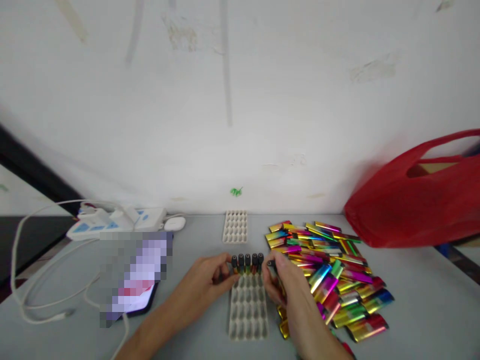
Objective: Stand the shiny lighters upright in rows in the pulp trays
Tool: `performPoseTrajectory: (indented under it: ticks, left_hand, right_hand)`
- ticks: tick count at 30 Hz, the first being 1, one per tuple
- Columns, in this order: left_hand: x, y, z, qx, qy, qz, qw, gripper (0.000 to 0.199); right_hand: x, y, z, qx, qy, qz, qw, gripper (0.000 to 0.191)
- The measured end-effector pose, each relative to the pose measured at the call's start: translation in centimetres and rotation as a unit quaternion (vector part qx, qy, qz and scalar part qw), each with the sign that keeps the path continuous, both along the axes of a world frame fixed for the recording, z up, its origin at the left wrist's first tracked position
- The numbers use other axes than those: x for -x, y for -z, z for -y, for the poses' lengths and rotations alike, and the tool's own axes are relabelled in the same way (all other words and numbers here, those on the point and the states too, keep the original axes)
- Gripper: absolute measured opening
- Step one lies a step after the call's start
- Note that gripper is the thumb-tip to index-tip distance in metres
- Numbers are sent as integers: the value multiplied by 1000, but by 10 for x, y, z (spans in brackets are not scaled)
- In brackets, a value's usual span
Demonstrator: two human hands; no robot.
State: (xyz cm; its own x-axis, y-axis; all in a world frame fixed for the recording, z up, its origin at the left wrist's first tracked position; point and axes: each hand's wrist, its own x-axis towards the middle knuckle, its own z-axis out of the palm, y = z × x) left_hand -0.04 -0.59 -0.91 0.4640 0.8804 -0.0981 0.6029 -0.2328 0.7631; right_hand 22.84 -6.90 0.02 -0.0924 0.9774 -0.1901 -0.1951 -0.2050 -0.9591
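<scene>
- white scuffed wall (281, 110) behind grey tabletop (198, 240)
- right hand (287, 282): grasping one slim black-topped lighter (271, 263) beside an off-white moulded tray (248, 305)
- left hand (208, 275): curled at its left (gripping or not, cannot tell)
- lighter likely light, stiff, slick; pinch its sides
- five upright lighters (248, 260) in that tray; second off-white tray (235, 226) behind; glossy multicoloured loose lighters (329, 287), uncountable

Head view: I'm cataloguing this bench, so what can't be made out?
All in the head view:
Held piece: lower part hidden by the right hand.
Shiny pieces: overlapping, partly behind that hand, so uncountable.
Phone screen: mostly masked by pixel blocks.
Red bag: cut off by the right edge.
Green wall mark: too small and blurred to read.
</scene>
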Motion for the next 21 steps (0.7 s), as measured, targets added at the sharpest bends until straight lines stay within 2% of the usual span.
performPoseTrajectory:
  ticks: [2,5,8,10,14,21]
  left_hand:
    - [0,0,0,1,1,4,1000,32]
    - [-1,0,0,1,-2,7,1000,34]
    - [-2,-2,0,6,-6,6,1000,34]
    - [-1,-4,0,13,-4,5,1000,30]
    - [2,-9,1,36,10,1,999,28]
    - [2,-11,0,31,17,9,999,27]
  right_hand:
    - [1,-5,6,-51,26,54,997,61]
    - [2,-12,11,-137,-1,127,982,45]
    - [1,-15,12,-247,-1,197,949,27]
    - [-1,-14,11,-288,6,233,929,17]
    - [-2,-8,8,-303,5,257,917,13]
    - [1,4,3,-270,-37,292,917,28]
